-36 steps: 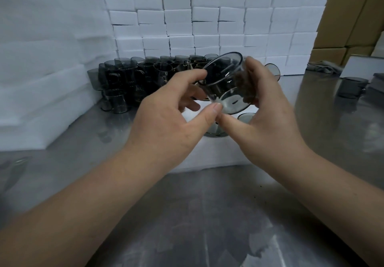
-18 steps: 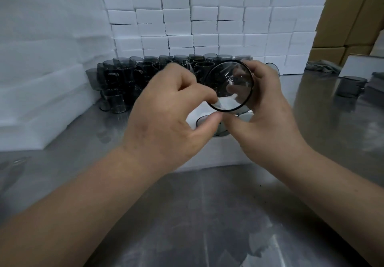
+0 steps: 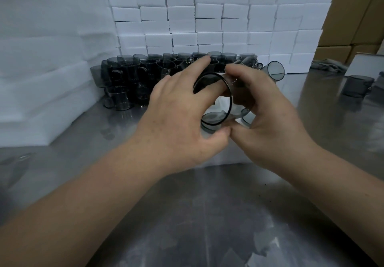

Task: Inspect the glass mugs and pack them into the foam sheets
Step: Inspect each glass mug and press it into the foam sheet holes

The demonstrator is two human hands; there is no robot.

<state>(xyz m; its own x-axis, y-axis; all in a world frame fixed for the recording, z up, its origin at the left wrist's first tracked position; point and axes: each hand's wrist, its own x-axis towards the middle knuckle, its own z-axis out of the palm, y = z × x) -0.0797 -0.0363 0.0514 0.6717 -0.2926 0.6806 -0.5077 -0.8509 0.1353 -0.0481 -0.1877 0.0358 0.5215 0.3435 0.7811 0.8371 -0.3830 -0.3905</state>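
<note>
A smoky grey glass mug is held on its side above the table, its dark rim facing left and toward me. My left hand grips it at the rim, fingers curled over the top and thumb underneath. My right hand wraps its body from the right, thumb meeting the left thumb below. Under my hands lies a white foam sheet, mostly hidden, with another mug seated in it. Several more grey mugs crowd the table behind.
Stacked white foam blocks wall the back, and thick foam slabs pile up on the left. One mug lies tipped at the right of the crowd. Another mug stands far right on the steel table, near cardboard boxes.
The mug has been turned between my hands: its mouth faced me half a second ago and now points left. Both hands have lowered slightly toward the foam sheet.
</note>
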